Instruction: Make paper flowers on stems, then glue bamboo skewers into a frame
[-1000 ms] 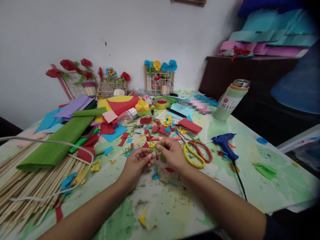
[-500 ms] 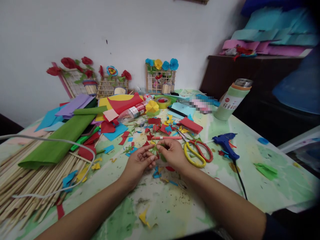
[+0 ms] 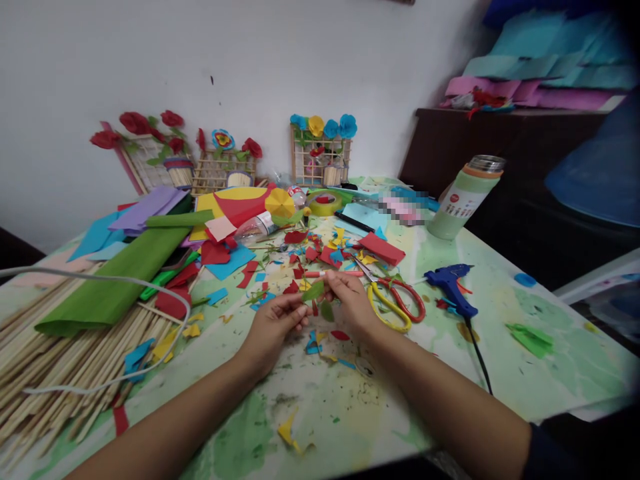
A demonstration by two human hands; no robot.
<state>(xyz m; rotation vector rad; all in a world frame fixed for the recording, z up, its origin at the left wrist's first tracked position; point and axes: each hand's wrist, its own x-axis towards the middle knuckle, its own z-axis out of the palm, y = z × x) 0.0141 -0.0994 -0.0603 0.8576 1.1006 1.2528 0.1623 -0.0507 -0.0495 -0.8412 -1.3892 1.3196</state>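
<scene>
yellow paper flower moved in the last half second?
Yes: the yellow paper flower has shifted left in the view, away from the tape roll.

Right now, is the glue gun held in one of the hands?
No, the glue gun lies on the table, apart from the left hand and the right hand.

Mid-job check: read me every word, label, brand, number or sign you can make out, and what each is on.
No text can be read.
Pale green flask: white label with a red round emblem and small marks, too small to read.
Clear plastic bottle: printed label, too blurred to read and partly behind the yellow paper flower.
Pink item: pixelated, so any lettering is hidden.
</scene>
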